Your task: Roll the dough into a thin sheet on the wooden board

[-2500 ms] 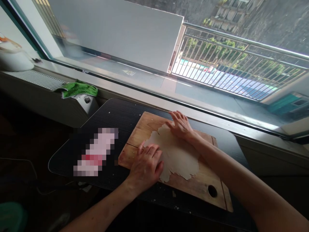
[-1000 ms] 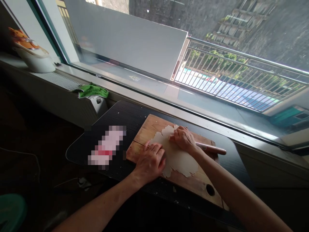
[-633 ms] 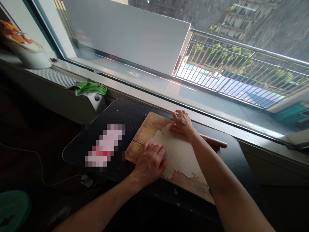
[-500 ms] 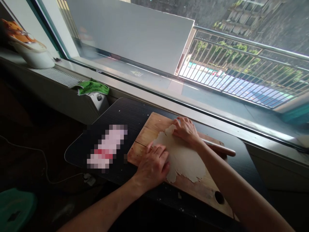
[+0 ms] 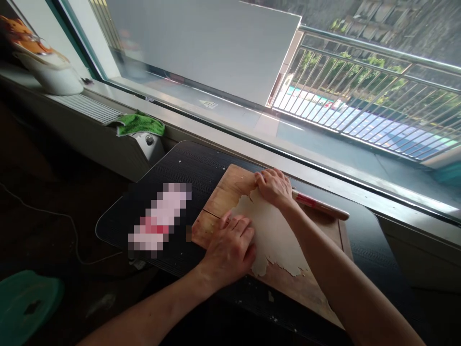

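Note:
A thin, pale sheet of dough (image 5: 273,235) with ragged edges lies on a wooden board (image 5: 226,190). My left hand (image 5: 232,242) rests at the dough's left edge, its fingers bent over it and the thumb tucked in; the fingertips are partly hidden. At the far edge of the dough is my right hand (image 5: 275,186), with curled fingers. A rolling pin (image 5: 322,206) with a red marking runs out from behind that hand and wrist along the board's far side. The hand appears closed over its near end, which is hidden.
The board sits on a black table (image 5: 194,161) against the window ledge. Left of the board lies a pixelated pink item (image 5: 162,218). A green cloth (image 5: 140,124) hangs over a white unit; a white bucket (image 5: 54,72) stands further left. A green stool (image 5: 29,300) is at lower left.
My right hand has moved slightly away from me, and the rolling pin has shifted the same way and turned, showing its red marking. My left hand stays at the dough's edge.

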`<state>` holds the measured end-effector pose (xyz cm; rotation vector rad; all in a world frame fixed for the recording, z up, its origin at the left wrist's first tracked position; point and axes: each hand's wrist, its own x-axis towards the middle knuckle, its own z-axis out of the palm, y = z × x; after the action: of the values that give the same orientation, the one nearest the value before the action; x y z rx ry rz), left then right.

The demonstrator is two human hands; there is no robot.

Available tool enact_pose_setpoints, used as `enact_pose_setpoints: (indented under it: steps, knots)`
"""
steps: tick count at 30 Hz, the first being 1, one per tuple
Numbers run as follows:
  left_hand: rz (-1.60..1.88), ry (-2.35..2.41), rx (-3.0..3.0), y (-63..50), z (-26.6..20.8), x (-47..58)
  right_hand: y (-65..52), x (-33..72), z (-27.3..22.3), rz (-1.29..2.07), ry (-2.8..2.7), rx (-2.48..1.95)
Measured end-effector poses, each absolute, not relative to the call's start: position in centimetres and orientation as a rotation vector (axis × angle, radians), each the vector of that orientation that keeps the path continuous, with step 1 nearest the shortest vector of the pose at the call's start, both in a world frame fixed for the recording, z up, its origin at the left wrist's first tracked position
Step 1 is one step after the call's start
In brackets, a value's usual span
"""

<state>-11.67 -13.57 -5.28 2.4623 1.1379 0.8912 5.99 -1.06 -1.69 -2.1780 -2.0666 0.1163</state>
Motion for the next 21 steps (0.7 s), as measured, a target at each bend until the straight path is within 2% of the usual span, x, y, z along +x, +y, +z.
enact_pose_setpoints:
  steps: [5,13,18,21]
  knots:
    - [0.907,1.117,2.469,-13.5,-5.3,-11.6,-5.6,5.9,-2.9,0.001,-2.155,-2.069]
    - [0.879,1.124,2.467,-13.4,-5.3,-11.7,2.2,5.8,-0.9,0.237,-1.9,-2.382]
    - [0.877,1.115,2.47,-13.4,-5.2,-11.7,-6.0,5.3,-1.5,0.098,-2.103,-2.22]
    - [0.871,1.105,2.464,-13.4,-5.1,-11.7,-9.6,6.2,-0.7,0.153,-2.266,-2.104]
